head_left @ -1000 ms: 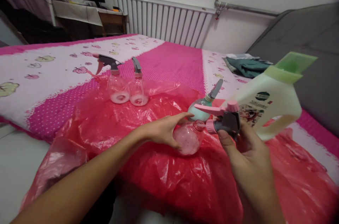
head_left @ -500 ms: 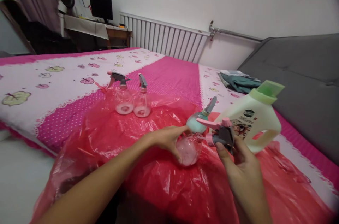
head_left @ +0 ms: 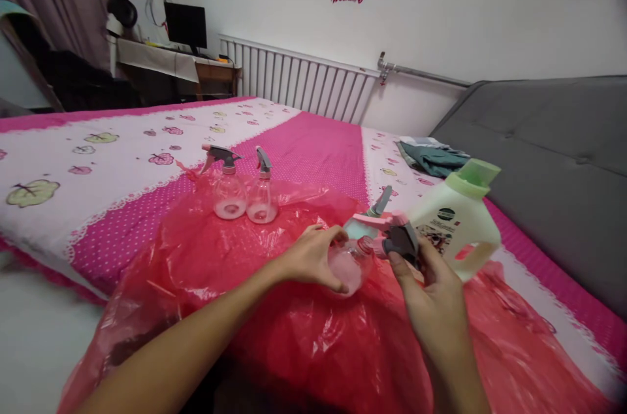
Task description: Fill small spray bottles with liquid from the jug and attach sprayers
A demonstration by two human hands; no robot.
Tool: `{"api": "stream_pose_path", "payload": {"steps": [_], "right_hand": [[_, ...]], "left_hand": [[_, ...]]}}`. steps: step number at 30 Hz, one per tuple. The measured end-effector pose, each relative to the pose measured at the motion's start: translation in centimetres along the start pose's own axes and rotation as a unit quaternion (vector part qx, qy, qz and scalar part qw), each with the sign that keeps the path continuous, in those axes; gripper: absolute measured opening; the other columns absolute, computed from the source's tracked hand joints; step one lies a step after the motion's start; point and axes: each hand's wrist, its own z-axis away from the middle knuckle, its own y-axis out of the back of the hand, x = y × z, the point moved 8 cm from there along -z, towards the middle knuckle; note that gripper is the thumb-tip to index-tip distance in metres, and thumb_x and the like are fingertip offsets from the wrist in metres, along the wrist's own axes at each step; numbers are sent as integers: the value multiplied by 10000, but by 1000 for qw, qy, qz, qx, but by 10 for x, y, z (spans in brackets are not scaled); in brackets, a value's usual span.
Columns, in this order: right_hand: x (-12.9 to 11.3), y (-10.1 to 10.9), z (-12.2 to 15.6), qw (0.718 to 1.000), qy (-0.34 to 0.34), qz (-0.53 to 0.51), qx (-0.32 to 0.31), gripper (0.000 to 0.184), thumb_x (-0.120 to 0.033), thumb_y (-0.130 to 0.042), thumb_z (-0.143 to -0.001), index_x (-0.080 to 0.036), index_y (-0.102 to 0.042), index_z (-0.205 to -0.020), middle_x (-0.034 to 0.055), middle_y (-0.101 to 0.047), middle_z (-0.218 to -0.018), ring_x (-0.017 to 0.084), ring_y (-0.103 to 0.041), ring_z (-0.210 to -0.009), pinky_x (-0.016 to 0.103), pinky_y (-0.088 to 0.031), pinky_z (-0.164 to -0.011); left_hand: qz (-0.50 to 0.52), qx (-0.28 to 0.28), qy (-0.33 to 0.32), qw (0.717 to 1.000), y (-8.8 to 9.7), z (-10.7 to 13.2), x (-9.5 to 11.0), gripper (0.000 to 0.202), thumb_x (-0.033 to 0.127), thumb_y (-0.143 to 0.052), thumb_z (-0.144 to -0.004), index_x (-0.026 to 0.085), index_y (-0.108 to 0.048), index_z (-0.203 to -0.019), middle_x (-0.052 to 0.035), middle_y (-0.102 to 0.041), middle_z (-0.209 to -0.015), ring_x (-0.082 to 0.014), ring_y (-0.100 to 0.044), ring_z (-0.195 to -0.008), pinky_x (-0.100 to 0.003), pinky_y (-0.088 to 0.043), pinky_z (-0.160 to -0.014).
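Observation:
My left hand (head_left: 318,257) is wrapped round a clear spray bottle (head_left: 349,270) with whitish liquid in it, tilted toward the right. Between the fingers of my right hand (head_left: 428,277) is a pink and grey spray trigger head (head_left: 402,241). Its pink collar sits right beside the bottle's mouth; whether they touch I cannot tell. Behind the trigger head, partly hidden, is another spray bottle (head_left: 360,227) with pale blue-green liquid and a grey trigger. A large cream detergent jug (head_left: 453,215) with a green cap stands just beyond my right hand.
Two capped spray bottles (head_left: 230,195) stand together at the left on crumpled red plastic sheeting (head_left: 274,329). The sheeting lies over a pink patterned bed (head_left: 328,140). Folded clothes (head_left: 431,156) rest near the grey headboard (head_left: 548,133); a radiator (head_left: 298,74) lines the wall.
The bottle has tilted further toward the right, and the trigger head's collar has come closer to its mouth. The camera view has tipped up a little.

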Motion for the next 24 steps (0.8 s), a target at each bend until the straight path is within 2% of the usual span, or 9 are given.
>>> {"api": "stream_pose_path", "payload": {"steps": [6,13,18,22,24], "right_hand": [[-18,13,-13,999,20,31,16,429,-563,-663,-886,-254,-708,-1180,80,-720,-1169,297,-645,-1126,431,-443,-975],[-67,5,-31,992,58,107,-20,418,-601,-576,-877,-219,-681,-1011,70,-662,-925,263,-594,-862,391,-407,-798],[-87,-11,-40,984,96,141,-48,334,-497,-545,-897,-213,-688,-1000,70,-620,-885,261,-562,-892,376,-407,-817],[-74,-18,-43,989,80,120,-32,342,-473,-557,-881,-216,-709,-1046,89,-636,-919,285,-568,-983,395,-445,-885],[-65,-19,-44,991,67,110,-22,353,-478,-546,-881,-212,-712,-1045,97,-645,-930,294,-579,-1004,406,-456,-904]], "left_hand": [[80,49,9,996,11,8,16,806,444,-940,-548,215,-615,-1250,-106,-722,-1242,-350,-696,-1114,-495,-554,-974],[163,101,-25,981,27,14,28,787,403,-937,-545,208,-614,-1235,-116,-704,-1275,-333,-681,-1147,-498,-543,-1010],[70,176,-19,982,37,14,28,755,394,-911,-563,206,-590,-1220,-127,-690,-1274,-352,-661,-1175,-515,-526,-1036],[-29,212,27,976,34,11,20,656,369,-830,-628,192,-578,-1207,-135,-686,-1212,-361,-660,-1126,-533,-529,-1017],[-53,218,27,974,30,8,15,643,322,-807,-624,182,-576,-1208,-148,-679,-1214,-373,-650,-1123,-545,-522,-1020]]}}
